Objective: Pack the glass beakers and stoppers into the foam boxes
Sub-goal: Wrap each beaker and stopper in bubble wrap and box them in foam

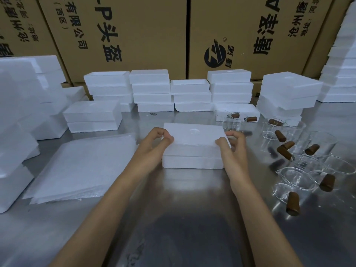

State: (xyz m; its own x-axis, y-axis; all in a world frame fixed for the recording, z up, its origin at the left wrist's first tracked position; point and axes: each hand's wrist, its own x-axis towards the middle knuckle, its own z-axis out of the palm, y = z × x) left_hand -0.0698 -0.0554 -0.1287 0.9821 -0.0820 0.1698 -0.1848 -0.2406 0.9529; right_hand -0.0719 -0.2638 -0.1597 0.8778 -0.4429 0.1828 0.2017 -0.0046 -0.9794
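Note:
A white foam box sits at the middle of the steel table, its foam lid lying on top. My left hand pinches the lid's near left corner and my right hand grips its near right corner. The box's contents are hidden. To the right stand several clear glass beakers with brown stoppers scattered among them, some stoppers lying inside beakers farther back.
Stacks of white foam boxes line the back of the table and both sides. A pile of thin foam sheets lies at the left. Large cardboard cartons form a wall behind. The steel table stretches toward me.

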